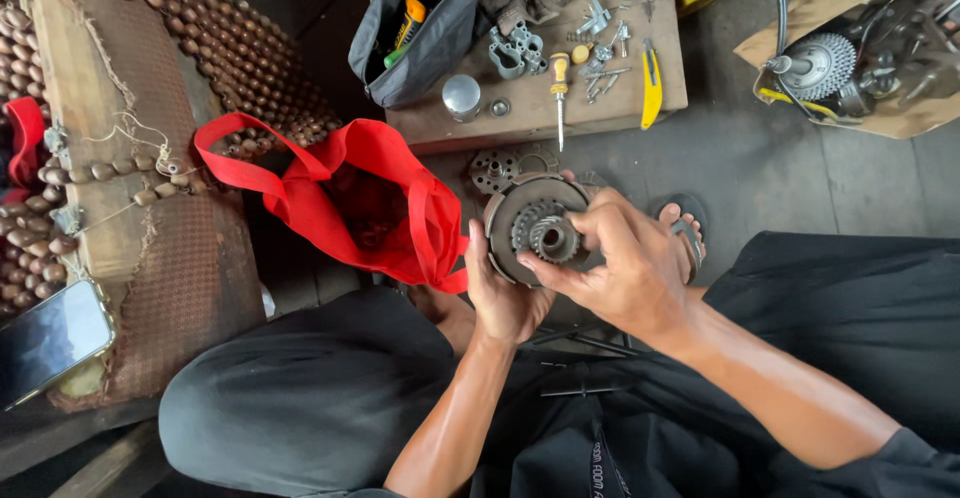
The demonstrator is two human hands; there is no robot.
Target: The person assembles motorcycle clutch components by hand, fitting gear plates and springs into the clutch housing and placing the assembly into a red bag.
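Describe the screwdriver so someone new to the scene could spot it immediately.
Look at the low wooden board above the hands, strewn with metal parts. Near its front edge lies the screwdriver, shaft pointing toward the person. Its yellow-and-white handle separates it from the all-yellow utility knife to its right.

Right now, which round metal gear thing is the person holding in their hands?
The big toothed disc, held up between the left hand and right hand. The smaller holed disc lies on the floor behind it, and the finned one sits on cardboard, far right.
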